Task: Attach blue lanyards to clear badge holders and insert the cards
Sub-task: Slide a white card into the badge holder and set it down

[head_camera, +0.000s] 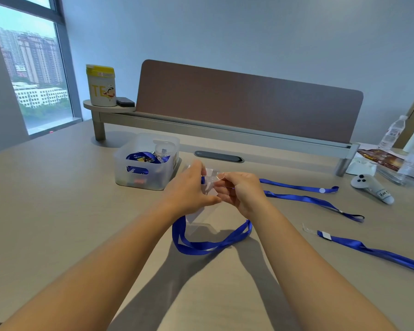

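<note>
Left hand (191,187) and right hand (243,192) both pinched the clear badge holder (209,185) above mid-tabletop (58,199), its blue lanyard (208,244) looping down onto the surface. Three more lanyards (304,188) lay toward the right edge. Translucent bin (146,161) with lanyards sat just left. White controller (373,187), handwritten label unreadable. Yellow-lidded canister (101,86) on the far shelf read "TE".

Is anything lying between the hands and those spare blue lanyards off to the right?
Nothing visible: bare table separates the right hand from the nearest spare lanyard. Both hands, the left hand included, already hold a clear badge holder.
</note>
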Demonstrator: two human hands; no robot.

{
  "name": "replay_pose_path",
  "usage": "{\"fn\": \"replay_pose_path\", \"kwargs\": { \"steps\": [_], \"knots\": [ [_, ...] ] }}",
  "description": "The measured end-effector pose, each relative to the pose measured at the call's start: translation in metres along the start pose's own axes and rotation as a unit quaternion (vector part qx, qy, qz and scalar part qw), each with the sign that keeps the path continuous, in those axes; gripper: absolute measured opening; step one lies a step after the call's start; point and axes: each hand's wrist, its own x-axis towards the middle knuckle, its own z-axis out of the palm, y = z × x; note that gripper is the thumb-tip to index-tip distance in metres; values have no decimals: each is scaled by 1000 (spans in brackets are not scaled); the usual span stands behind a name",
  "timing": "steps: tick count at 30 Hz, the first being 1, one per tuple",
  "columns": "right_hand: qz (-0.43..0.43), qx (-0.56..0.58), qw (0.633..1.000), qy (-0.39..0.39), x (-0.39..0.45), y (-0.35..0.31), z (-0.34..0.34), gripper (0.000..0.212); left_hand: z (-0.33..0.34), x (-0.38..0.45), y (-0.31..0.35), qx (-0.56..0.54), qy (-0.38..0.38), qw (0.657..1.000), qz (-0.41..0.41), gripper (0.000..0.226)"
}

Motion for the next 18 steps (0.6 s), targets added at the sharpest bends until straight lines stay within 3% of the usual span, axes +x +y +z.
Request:
{"fn": "replay_pose_path", "kwargs": {
  "steps": [2,6,12,15,18],
  "knots": [
    [6,19,1000,-8,0,-1,-3,16,-1,0,-1,-31,9,999,18,52],
    [15,29,999,-42,-1,2,-6,15,0,2,-4,-75,-14,997,6,30],
    [-4,18,991,-134,2,9,-8,30,0,4,-8,-194,-10,980,-32,16],
    [-38,-37,993,-109,1,10,-8,38,-4,6,-9,-221,-19,974,-47,9],
    [-102,-147,983,-42,2,12,-6,32,-4,7,-10,-219,-39,973,-59,14]
  ]
}}
